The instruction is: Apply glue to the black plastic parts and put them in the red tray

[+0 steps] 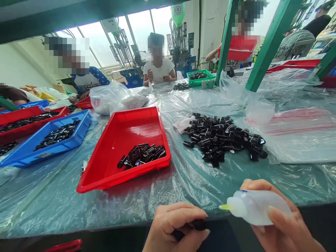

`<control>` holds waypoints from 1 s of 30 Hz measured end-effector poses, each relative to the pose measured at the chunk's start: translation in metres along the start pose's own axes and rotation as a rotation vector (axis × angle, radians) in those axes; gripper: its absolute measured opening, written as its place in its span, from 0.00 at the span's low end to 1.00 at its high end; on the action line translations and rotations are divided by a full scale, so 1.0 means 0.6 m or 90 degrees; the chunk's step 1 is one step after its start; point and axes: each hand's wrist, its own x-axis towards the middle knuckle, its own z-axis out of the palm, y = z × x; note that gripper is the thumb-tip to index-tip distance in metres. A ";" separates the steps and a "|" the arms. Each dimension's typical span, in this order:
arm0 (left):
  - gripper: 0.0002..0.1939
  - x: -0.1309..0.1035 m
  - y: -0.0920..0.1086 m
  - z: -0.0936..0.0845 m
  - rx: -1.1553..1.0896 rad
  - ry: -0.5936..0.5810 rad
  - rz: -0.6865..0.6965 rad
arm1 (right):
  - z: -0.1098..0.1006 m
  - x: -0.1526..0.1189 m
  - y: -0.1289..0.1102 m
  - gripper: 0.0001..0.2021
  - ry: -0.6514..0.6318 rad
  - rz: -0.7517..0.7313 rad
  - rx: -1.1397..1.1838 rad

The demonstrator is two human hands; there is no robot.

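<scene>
Clear plastic sheeting (173,175) covers one green worktable (110,217). At its near edge, the left hand (174,225) pinches one small black piece (199,225); the right hand (286,225) grips one translucent white, yellow-tipped bottle (262,206). Just beyond lie one red plastic tray (131,127) and one heap of glossy black parts (223,136).

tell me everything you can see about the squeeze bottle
The squeeze bottle is milky and translucent, apparently soft plastic, with rounded shoulders, a whitish neck piece and a narrow yellowish tip. A small blue mark shows on its upper side. It lies roughly sideways in the right hand, its tip pointing toward the left hand without touching it. Any contents are unclear.
</scene>
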 end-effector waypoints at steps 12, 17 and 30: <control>0.16 0.058 -0.044 -0.189 0.613 0.308 -0.079 | 0.009 0.071 0.011 0.17 0.030 0.096 0.220; 0.13 0.084 -0.044 -0.142 0.639 0.303 0.067 | -0.003 0.077 0.027 0.14 -0.011 0.100 0.250; 0.07 0.217 -0.026 0.053 0.630 -0.238 0.127 | -0.022 0.075 0.039 0.14 -0.096 0.071 0.282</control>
